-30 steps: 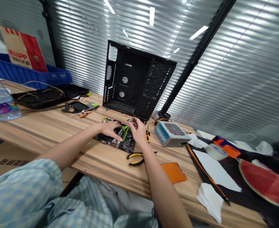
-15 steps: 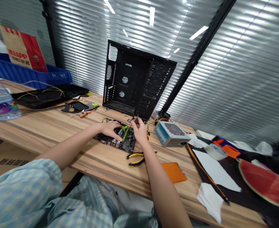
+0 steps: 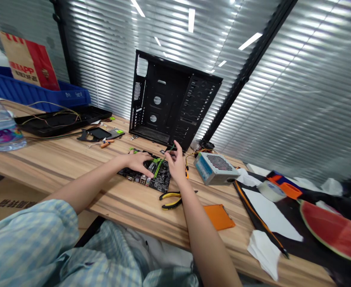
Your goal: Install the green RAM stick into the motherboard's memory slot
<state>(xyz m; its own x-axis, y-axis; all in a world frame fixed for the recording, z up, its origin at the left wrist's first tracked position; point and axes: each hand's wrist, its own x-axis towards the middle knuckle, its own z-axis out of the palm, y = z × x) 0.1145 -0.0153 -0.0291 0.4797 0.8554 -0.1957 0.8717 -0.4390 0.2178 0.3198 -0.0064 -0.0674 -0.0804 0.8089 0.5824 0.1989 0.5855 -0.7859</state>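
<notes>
Your left hand (image 3: 138,162) is spread, thumb and fingers apart, and rests on the flat black motherboard with lime-green slots (image 3: 163,177), gripping nothing that shows. Your right hand (image 3: 177,165) is at the board's far right corner, index finger raised and thumb apart from it; a thin green strip (image 3: 171,148) shows by those fingers, but you cannot tell whether they clasp it. The motherboard lies on the striped wooden bench (image 3: 133,203) in front of you. Just beside your right forearm are the yellow-and-black-handled pliers (image 3: 171,206) and, on its other side, a flat orange plate (image 3: 218,217).

Beyond the board, the black metal computer case (image 3: 169,91) stands upright, its open side facing you, showing a back wall with round holes and a slotted bay section. To its right sits a grey boxy power supply with a grille (image 3: 217,169). To the left, a shallow black tray-like panel (image 3: 94,114) carries thin loose wires (image 3: 67,109), some spilling over its edge. Behind it, a long blue plastic bin (image 3: 44,97) has a brown-and-red paper bag (image 3: 26,59) standing upright in it. A clear plastic bottle with a colourful label (image 3: 2,135) stands near the bench's left side.
</notes>
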